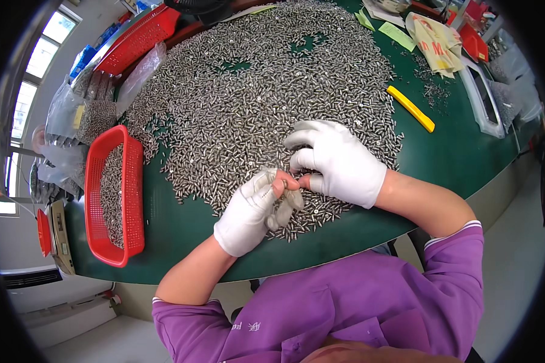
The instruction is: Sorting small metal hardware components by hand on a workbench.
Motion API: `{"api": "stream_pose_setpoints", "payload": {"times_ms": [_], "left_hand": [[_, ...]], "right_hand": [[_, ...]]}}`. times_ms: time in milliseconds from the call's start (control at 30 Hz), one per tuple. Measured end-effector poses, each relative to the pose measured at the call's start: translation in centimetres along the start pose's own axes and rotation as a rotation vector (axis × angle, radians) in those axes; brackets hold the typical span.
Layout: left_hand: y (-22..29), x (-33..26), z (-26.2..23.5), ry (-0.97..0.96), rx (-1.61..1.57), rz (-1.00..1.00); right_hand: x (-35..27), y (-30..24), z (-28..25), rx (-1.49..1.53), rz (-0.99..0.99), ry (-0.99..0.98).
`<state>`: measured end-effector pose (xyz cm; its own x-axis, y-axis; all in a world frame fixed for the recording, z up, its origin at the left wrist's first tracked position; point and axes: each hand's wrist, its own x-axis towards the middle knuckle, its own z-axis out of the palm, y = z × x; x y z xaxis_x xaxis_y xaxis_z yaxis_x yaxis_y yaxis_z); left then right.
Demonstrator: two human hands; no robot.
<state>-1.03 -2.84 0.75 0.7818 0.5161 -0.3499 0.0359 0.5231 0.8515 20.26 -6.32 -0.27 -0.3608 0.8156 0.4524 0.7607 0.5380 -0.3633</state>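
Observation:
A broad, thin spread of small silvery metal pins [224, 121] covers much of the green tabletop. Over its near edge is my left hand [248, 212], in a white glove with bare thumb and index tips. Those fingers are pinched together, and what sits between them is too small to make out. Just right of it, my right hand [342, 163] wears a similar glove with its thumb tip bare. That thumb meets the left fingertips, while the other fingers curve apart above the pins. Nothing shows in the right hand; its palm side is hidden.
A red plastic basket [135, 199] of pins stands at the left, near a scale [60, 239]. Behind it are bagged pins [97, 118] and another red basket [136, 39]. A yellow-handled tool [410, 109] lies right of the spread, below a cloth bag [435, 42].

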Motion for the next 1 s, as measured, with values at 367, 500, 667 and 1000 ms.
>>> {"api": "stream_pose_setpoints", "payload": {"times_ms": [367, 500, 667, 1000], "left_hand": [[-0.3, -0.1, -0.3, -0.013, -0.134, 0.04], [0.0, 0.0, 0.8, 0.038, -0.102, 0.026], [-0.2, -0.1, 0.1, 0.042, -0.018, 0.02], [0.0, -0.2, 0.1, 0.025, -0.112, -0.012]], "right_hand": [[0.8, -0.5, -0.7, 0.327, 0.127, 0.069], [0.5, -1.4, -1.3, 0.725, 0.242, -0.088], [0.6, -1.1, -1.2, 0.664, 0.272, -0.079], [0.1, 0.3, -1.0, -0.011, 0.091, -0.154]]}}
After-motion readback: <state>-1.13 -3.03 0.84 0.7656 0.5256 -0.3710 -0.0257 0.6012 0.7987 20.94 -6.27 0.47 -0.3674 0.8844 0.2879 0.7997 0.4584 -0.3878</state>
